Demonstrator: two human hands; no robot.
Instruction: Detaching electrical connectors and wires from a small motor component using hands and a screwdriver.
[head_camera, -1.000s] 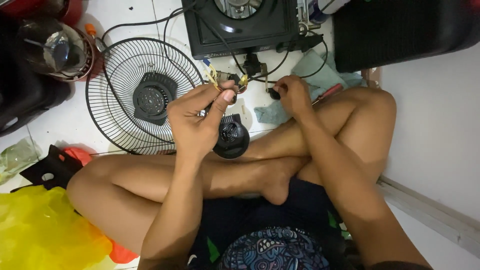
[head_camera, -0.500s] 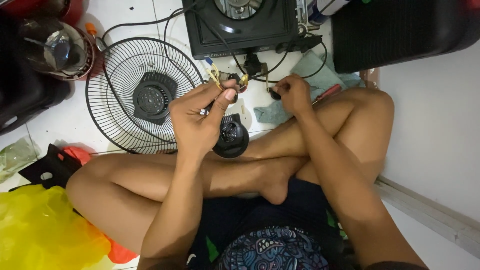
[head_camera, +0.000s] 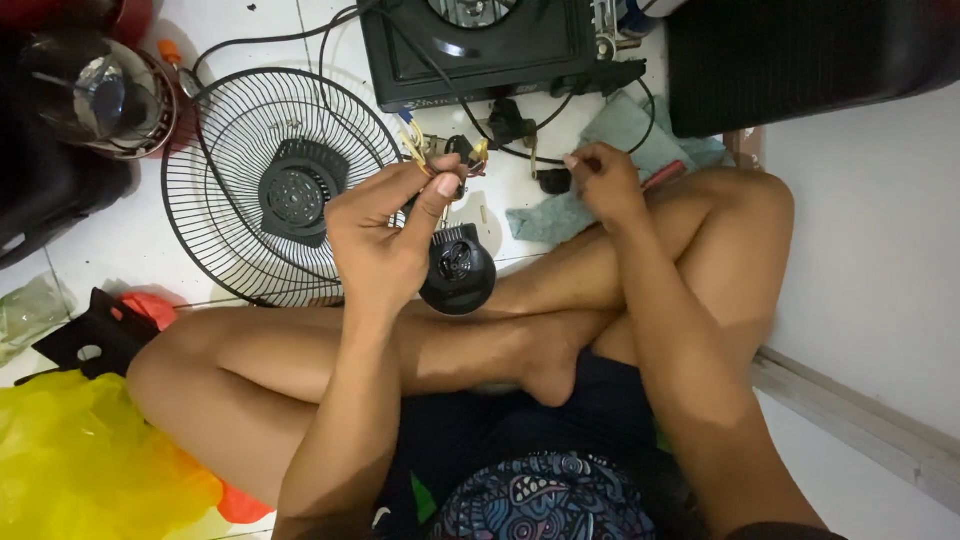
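**Small wired part pinched up in the left hand**

The person is sitting cross-legged on the white floor, and the left hand (head_camera: 390, 235) is holding up a small part with yellow wires (head_camera: 440, 155), thumb and forefinger pinching it at the fingertips while the other fingers are curling in behind. The wires are sticking out up and away from the pinch. Just below that hand, close to the wrist side, a round black motor housing (head_camera: 457, 270) is resting against the crossed shin. Past the knuckles, farther out on the floor, a round wire fan guard (head_camera: 250, 130) is lying flat with its dark hub in the middle.

The right hand (head_camera: 605, 185) is resting on the raised knee with the fingers bunched together; I cannot tell from here whether they are gripping anything. A small black piece (head_camera: 553, 181) is lying just beside its fingertips, and a grey-blue cloth (head_camera: 600, 150) is spreading out under and beyond that hand, with a reddish stick-shaped thing (head_camera: 663, 175) lying on it just past the knuckles. Black cords (head_camera: 470, 110) are running between the two hands toward a black boxy fan body (head_camera: 480, 50) farther out. Well off from the left forearm, a yellow plastic bag (head_camera: 70, 460) is bunching on the floor.
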